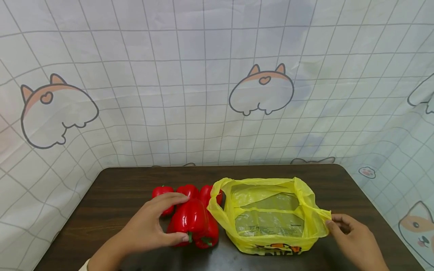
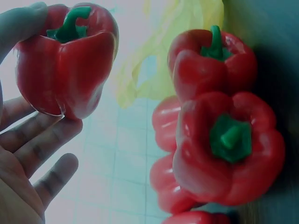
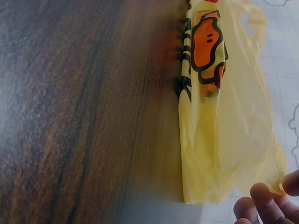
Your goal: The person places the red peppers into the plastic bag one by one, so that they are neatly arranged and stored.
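My left hand (image 1: 149,222) grips a glossy red bell pepper (image 1: 190,218) between thumb and fingers. In the left wrist view this bell pepper (image 2: 70,65) is raised off the table, its green stem by the thumb. Several more red bell peppers (image 2: 229,149) stand grouped just beyond it. To their right a yellow plastic bag (image 1: 271,241) sits with its mouth wide open, and no pepper shows inside. The right hand (image 1: 356,239) pinches the bag's right handle between thumb and fingers. Orange and black print marks the front of the bag (image 3: 201,135) in the right wrist view.
Everything rests on a dark wood-grain table (image 1: 125,188) with rounded back corners. Behind and beside it hangs a white grid-patterned cloth (image 1: 190,94) printed with cartoon dogs. One loop of the bag lies close against the rightmost peppers.
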Demonstrator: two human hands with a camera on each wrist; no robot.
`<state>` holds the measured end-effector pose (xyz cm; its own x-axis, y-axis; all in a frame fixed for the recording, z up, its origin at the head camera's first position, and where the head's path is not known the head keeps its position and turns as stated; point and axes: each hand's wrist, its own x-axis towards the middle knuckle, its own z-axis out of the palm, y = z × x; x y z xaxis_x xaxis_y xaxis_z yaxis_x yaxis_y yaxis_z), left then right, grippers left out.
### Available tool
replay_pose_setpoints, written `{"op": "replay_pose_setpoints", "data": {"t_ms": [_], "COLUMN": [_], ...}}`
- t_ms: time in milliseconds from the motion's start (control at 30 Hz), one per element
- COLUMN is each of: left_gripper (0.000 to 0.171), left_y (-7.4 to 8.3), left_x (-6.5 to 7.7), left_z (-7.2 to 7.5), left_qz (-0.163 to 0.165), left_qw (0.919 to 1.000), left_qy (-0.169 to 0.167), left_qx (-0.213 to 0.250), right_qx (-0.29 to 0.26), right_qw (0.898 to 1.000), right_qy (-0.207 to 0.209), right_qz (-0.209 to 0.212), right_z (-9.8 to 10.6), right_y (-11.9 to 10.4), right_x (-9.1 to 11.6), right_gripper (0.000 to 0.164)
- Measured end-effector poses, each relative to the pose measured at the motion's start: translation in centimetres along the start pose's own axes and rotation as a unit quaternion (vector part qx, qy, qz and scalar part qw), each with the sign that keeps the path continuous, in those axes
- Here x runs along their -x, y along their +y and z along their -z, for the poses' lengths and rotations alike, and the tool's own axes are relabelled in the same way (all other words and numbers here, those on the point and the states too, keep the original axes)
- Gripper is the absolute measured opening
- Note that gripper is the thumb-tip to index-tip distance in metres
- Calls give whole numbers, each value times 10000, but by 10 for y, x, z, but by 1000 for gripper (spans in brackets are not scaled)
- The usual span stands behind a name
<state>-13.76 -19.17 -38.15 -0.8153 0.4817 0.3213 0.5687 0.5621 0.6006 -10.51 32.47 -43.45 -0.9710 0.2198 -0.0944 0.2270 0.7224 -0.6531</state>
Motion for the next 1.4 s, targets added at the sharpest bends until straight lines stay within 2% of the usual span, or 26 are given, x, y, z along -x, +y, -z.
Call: {"op": "replay_pose_setpoints", "data": {"t_ms": [167,367,600,1067,1400], "left_gripper": [72,73,74,71,76], "left_y": [4,8,13,19,24], "left_x": [-7,-14,-23,-39,-48], "left_z": [-5,-11,-17,-31,-38], "left_qz": [85,-17,16,-283,-75], "left_qw": [9999,9999,9994,9979,9975], "left_qy": [-59,-70,-275,-446,-638], "left_qx": [60,70,185,366,291], "right_qx": [40,52,43,100,105], "right_qw": [10000,9999,9997,9996,9998], "right_qy": [-42,-123,-183,-205,-166], "right_qz": [-34,-77,-156,-174,-76], "right_z": [0,0,0,-1,-1], "right_y": [1,0,0,2,3], "right_x": [-2,-3,-4,-5,-6], "right_gripper": [61,62,64,68,66]}}
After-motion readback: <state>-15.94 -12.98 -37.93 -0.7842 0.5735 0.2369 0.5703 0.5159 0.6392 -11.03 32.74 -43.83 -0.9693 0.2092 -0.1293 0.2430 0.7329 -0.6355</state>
